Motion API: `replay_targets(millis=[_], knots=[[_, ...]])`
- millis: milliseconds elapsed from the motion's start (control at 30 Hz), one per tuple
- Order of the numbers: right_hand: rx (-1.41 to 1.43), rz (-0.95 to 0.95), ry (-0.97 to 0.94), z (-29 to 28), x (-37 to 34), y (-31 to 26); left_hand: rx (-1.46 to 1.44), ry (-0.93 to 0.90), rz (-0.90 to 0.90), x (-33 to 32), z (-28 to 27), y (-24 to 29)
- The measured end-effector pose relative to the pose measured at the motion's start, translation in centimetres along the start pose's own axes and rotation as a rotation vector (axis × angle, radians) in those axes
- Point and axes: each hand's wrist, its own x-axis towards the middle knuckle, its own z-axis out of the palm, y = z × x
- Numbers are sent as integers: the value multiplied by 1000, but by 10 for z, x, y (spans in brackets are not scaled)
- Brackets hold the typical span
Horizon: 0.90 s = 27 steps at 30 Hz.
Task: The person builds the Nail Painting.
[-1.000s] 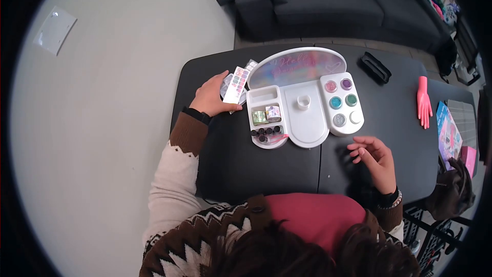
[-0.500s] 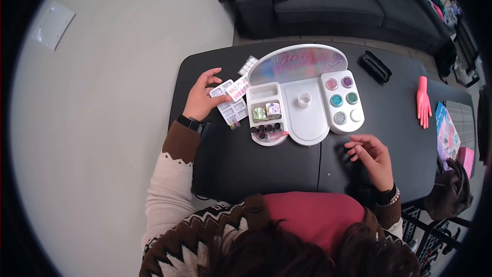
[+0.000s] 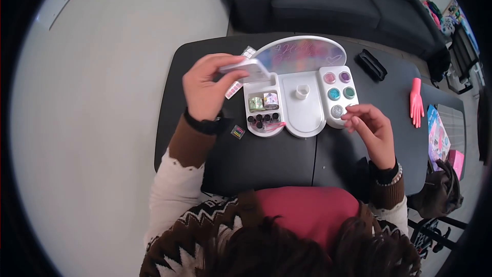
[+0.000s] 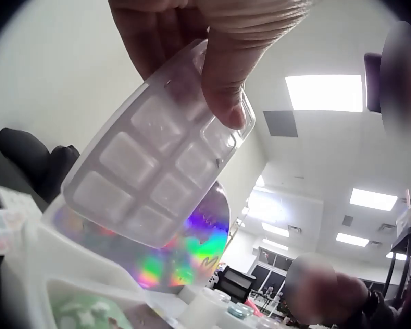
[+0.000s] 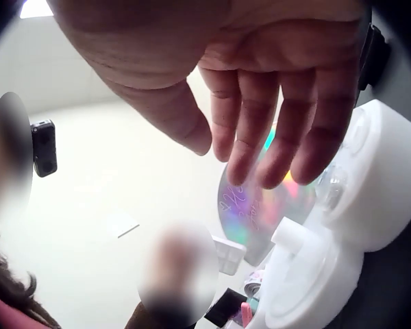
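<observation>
A translucent white compartment tray [image 3: 252, 69] is pinched between the thumb and fingers of my left hand [image 3: 207, 83], raised and tilted above the left side of the white organizer [image 3: 303, 110]. In the left wrist view, the tray [image 4: 154, 151] shows several square compartments, with my left thumb pressed on its corner. My right hand [image 3: 373, 132] hovers by the organizer's right section, fingers loosely bent and holding nothing; the right wrist view shows its fingers [image 5: 298, 130] hanging apart. A sticker sheet [image 3: 233, 90] lies partly under my left hand.
The organizer carries glitter pots [image 3: 334, 94], tape rolls [image 3: 271, 101] and small black-capped bottles [image 3: 259, 124]. A small dark card [image 3: 238, 132] lies left of it. Further right are a black holder [image 3: 371, 65] and a pink hand model [image 3: 416, 103]; a sofa [image 3: 323, 5] stands behind.
My left hand has lifted the compartment tray off the table. The sticker sheet has shifted, and the small dark card now lies apart on the table. My right hand has moved slightly upward.
</observation>
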Motion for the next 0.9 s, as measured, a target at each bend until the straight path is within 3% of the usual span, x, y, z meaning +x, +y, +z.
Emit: replay_targets(millis=[233, 300, 367, 433, 500, 533, 567, 633, 667, 733, 767, 833, 900], knots=[[33, -13, -174, 27, 15, -10, 122, -155, -118, -1, 20, -22], [37, -11, -202, 31, 17, -7, 147, -129, -79, -1, 22, -18], [30, 4, -180, 33, 20, -1, 439, -47, 222, 4, 25, -18], [12, 2, -180, 34, 20, -2, 547, -25, 299, 6, 20, -10], [26, 35, -178, 35, 21, 2, 570, 94, 236, 11, 18, -16], [61, 22, -177, 36, 21, 1, 429, 89, 128, 17, 14, -21], [56, 18, -180, 35, 21, 3, 428, 96, 130, 26, 4, -36], [65, 47, -159, 35, 20, 9, 178, 13, -320, 42, -15, -76], [87, 51, -156, 35, 18, 7, 182, 18, -322, 47, -19, -85], [92, 53, -156, 36, 18, 12, 554, -171, -317, 53, -19, -107], [102, 52, -153, 36, 18, 14, 551, -167, -315, 57, -16, -107], [113, 51, -142, 36, 17, 15, 806, -391, -309, 67, -4, -104], [137, 55, -132, 34, 14, 10, 811, -437, -315, 76, 4, -87]])
